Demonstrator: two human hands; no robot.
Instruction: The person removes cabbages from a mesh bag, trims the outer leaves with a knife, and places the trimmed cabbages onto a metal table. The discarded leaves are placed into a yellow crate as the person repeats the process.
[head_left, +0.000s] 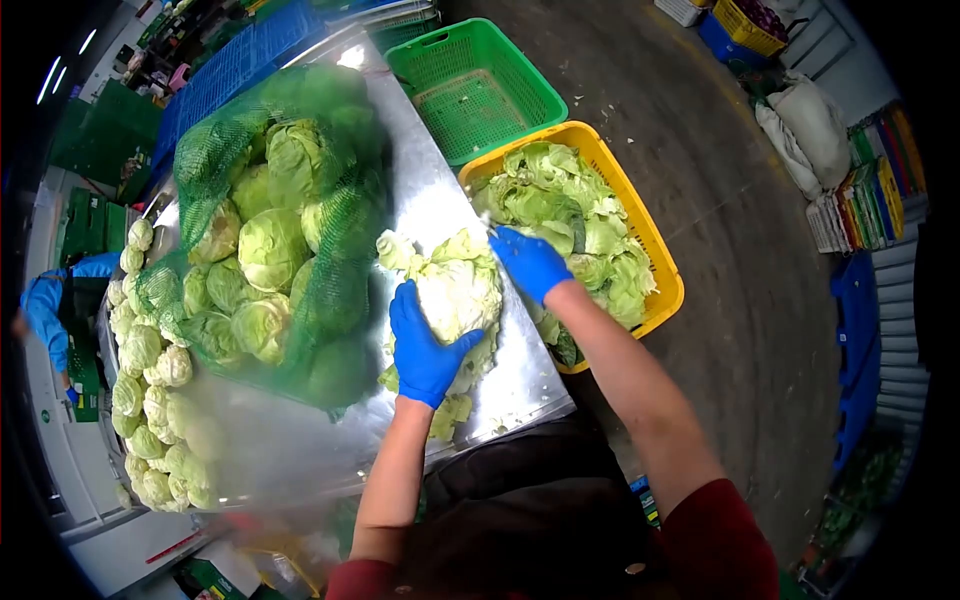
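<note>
A pale green cabbage (458,298) with loosened outer leaves rests on the metal table. My left hand (428,345), in a blue glove, grips its near left side, thumb apart from the fingers. My right hand (532,262), also gloved in blue, is beside the cabbage, over the table's right edge and the yellow crate's near side. Its fingers are drawn together; a small blurred pale patch shows at their tips, and I cannot make out what they hold. Loose leaves (450,415) lie below the cabbage. The yellow crate (668,290) holds many stripped leaves (590,215).
A green net sack (345,300) full of cabbages (273,250) lies on the metal table (425,200). Trimmed cabbages (150,400) are piled along the left edge. A green crate (475,90) stands beyond the yellow one. A person in blue (45,310) is at far left.
</note>
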